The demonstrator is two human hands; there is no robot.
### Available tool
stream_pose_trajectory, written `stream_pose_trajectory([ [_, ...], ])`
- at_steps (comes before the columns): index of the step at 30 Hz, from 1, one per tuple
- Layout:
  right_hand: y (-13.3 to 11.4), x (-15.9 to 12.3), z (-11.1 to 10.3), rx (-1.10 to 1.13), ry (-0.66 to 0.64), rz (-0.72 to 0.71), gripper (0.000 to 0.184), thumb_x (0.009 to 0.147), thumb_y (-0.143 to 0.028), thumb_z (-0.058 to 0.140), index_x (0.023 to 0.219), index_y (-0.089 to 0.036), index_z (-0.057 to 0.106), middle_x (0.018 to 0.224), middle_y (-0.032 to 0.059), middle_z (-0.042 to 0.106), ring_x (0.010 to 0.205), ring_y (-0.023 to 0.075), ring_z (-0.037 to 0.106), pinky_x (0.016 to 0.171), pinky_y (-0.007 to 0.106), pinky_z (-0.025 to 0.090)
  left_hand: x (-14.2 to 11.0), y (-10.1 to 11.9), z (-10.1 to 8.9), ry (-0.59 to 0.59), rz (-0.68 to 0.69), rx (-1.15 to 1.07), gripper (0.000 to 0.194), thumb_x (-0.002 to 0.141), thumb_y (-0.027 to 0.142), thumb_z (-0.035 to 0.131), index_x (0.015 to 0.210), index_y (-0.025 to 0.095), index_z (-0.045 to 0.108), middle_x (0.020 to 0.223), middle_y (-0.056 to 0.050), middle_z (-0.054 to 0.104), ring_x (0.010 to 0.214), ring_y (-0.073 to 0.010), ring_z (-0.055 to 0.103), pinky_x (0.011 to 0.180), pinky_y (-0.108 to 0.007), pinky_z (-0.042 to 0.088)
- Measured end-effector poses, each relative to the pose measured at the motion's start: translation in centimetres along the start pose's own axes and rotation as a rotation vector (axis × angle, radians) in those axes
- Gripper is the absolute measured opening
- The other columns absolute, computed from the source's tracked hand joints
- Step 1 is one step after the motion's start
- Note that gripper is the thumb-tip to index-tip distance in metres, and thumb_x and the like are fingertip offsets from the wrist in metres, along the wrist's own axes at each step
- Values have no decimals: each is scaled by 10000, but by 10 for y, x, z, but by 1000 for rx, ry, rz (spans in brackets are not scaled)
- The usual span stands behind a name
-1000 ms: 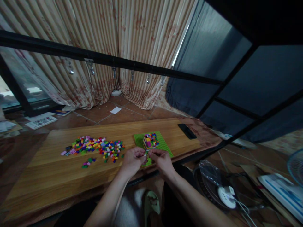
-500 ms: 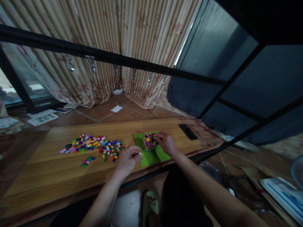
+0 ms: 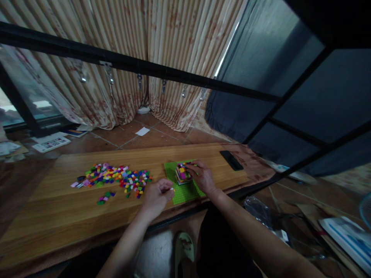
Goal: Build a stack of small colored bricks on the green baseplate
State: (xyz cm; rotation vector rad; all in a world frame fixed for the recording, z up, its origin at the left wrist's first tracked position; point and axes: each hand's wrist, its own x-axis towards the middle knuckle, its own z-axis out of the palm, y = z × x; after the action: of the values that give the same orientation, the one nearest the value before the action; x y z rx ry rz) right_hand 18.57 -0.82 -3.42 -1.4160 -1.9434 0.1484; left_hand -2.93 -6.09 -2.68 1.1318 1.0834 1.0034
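Observation:
On a green studded baseplate (image 3: pixel 185 196) stands a small square stack of multicoloured toy bricks (image 3: pixel 181 174), with pale layers low down and mixed colours on top. My right hand (image 3: pixel 203 178) reaches over the stack from the right, its thumb and fingers closed at the top edge. Whatever lies between those fingertips is hidden. Left of the baseplate, my left hand (image 3: pixel 158 195) pinches a small white toy brick (image 3: pixel 172 189) just over the baseplate's near left edge.
Loose bricks (image 3: pixel 108 175) spread across the wooden table (image 3: pixel 58 208) to the left, with a small group (image 3: pixel 106 197) nearer me. A black phone (image 3: pixel 231 160) lies at the table's right end. A black metal bar (image 3: pixel 174 78) with hanging clips crosses beyond the table.
My right hand has shifted slightly left, its fingers lying further over the top of the stack. My left hand stays nearly still with the white brick. The view has tilted a little.

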Motion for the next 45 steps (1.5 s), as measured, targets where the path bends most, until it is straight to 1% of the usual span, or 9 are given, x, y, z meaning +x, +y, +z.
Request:
stream_pose_trajectory([
  [6,3,-2,-4,112,53,26,232,852,-327,606,1041,-291,735,1050,58,643,972,196,611,881,339,493,2,-4,-1,-5,23,61,149,625,188,640,770,176,610,651,11,636,584,-127,581,577,-247,462],
  [9,3,-5,-7,152,94,105,236,836,-356,612,1006,-260,744,1025,65,635,880,180,612,791,317,503,3,-6,-1,-9,35,80,151,636,203,640,782,178,614,665,5,647,595,-132,586,593,-255,461],
  [12,0,-5,-8,203,121,178,230,823,-382,611,917,-229,755,970,65,633,746,151,584,674,288,487,3,-8,-2,-12,39,93,149,635,204,640,780,180,617,655,5,646,599,-136,589,593,-253,454],
  [14,-3,-4,-7,237,134,194,216,813,-381,614,854,-220,753,916,55,634,701,141,562,647,280,470,4,-10,-2,-15,43,98,152,633,203,639,782,182,618,648,7,642,598,-136,587,587,-248,447],
  [23,-9,1,1,251,137,210,219,807,-393,611,775,-222,744,838,43,607,720,148,555,642,278,448,4,-12,-3,-6,53,100,151,638,200,637,788,188,630,671,3,652,622,-139,598,600,-249,455],
  [31,-13,1,0,209,151,198,243,816,-403,595,757,-217,740,836,49,601,749,157,563,660,283,452,5,-14,-3,-11,66,135,135,655,191,623,789,188,628,666,3,651,621,-141,598,601,-250,448],
  [39,-3,-3,-1,266,155,239,234,796,-404,612,801,-203,732,884,62,636,766,163,583,673,287,464,3,-13,-3,3,69,136,124,654,194,639,778,194,638,673,4,656,635,-144,604,615,-252,456],
  [42,2,-3,4,296,212,320,302,791,-448,608,883,-184,722,915,70,653,722,153,571,681,293,471,4,-14,-3,-2,74,145,113,662,185,631,774,193,640,684,0,662,637,-144,607,616,-254,460],
  [45,5,1,13,366,249,403,428,788,-506,592,1033,-167,683,973,87,668,766,162,588,705,295,480,5,-15,-3,1,89,152,113,660,175,630,771,192,642,692,-4,666,640,-144,608,613,-252,459],
])
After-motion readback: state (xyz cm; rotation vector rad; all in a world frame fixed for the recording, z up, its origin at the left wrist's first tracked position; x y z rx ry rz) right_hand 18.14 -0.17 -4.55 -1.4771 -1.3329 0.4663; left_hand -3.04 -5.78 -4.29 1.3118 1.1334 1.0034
